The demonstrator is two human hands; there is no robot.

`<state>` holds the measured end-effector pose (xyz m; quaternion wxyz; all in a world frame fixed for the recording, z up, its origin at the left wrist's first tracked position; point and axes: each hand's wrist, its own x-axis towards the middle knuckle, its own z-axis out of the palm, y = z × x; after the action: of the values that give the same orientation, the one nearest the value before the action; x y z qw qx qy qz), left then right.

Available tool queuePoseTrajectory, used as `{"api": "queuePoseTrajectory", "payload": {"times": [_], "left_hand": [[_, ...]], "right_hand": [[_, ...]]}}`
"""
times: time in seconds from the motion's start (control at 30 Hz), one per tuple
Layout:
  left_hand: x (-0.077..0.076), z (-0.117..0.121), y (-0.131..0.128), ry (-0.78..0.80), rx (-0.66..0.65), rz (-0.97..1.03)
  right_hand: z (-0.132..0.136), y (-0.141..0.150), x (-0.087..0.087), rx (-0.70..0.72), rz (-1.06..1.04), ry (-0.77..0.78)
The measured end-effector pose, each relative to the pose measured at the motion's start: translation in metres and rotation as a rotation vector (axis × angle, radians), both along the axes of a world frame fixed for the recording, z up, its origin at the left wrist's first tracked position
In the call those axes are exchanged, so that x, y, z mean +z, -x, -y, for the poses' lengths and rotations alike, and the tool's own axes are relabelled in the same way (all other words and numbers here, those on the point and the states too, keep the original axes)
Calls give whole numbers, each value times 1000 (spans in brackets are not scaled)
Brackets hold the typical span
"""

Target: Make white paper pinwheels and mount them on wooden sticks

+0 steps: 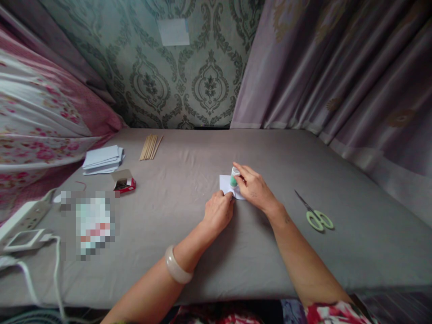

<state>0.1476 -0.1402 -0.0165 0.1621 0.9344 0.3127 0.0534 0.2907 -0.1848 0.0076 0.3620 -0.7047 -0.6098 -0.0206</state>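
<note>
In the head view, my right hand (254, 185) is closed around a green and white glue stick (233, 178), which stands nearly upright over a small white sheet of paper (224, 181). Part of the sheet is hidden by both hands. With its fingers curled, my left hand (219, 209) presses on the paper's near edge. A light bangle (177, 265) circles the left wrist. To the right of my right forearm lies a pair of scissors (316, 216) with pale green handles.
A stack of white paper (103, 159), several thin wooden sticks (150, 147) and an open red box (124, 183) lie to the left. Nearer are a blurred-out item (94, 222) and a power strip (29, 213) with white cables. Curtains flank the grey-covered table (189, 155).
</note>
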Motion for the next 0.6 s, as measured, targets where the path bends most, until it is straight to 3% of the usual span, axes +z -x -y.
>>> {"api": "queuePoseTrajectory", "payload": {"times": [0.6], "left_hand": [[4,0,0,-9,12,-38]], "right_hand": [[-8,-2,-5,-274,-9,-114]]}}
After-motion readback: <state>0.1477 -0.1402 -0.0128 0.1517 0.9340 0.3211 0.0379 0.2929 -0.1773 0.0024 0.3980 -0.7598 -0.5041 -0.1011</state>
